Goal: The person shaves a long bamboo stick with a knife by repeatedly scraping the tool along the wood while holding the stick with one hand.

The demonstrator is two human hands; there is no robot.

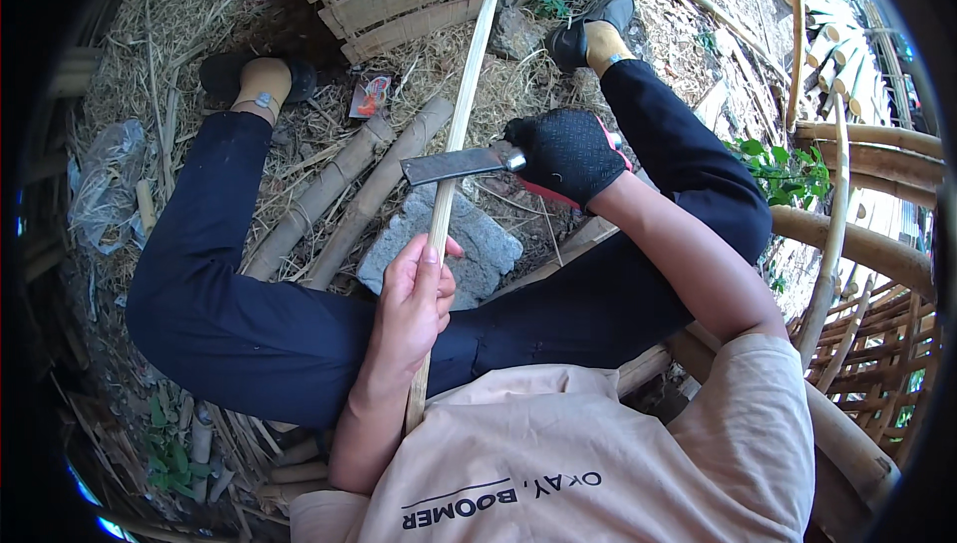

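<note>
A long, pale bamboo strip (pixel 462 124) runs from beside my body up past the top edge of the view. My bare left hand (pixel 414 289) is closed around its lower part, thumb on top. In a black and red work glove, my right hand (pixel 570 156) grips the handle of a broad-bladed knife (pixel 454 165). The grey blade lies across the strip, a little beyond my left hand, and seems to touch it. Most of the handle is hidden inside the glove. Below strip and blade sits a rough grey stone block (pixel 488 244).
Two bamboo poles (pixel 374 189) lie on the straw-covered ground between my legs. A slatted wooden crate (pixel 399 9) stands at the far side. Clear plastic (pixel 108 179) lies at left. Bamboo poles (pixel 857 244) and a woven basket (pixel 877 354) are at right.
</note>
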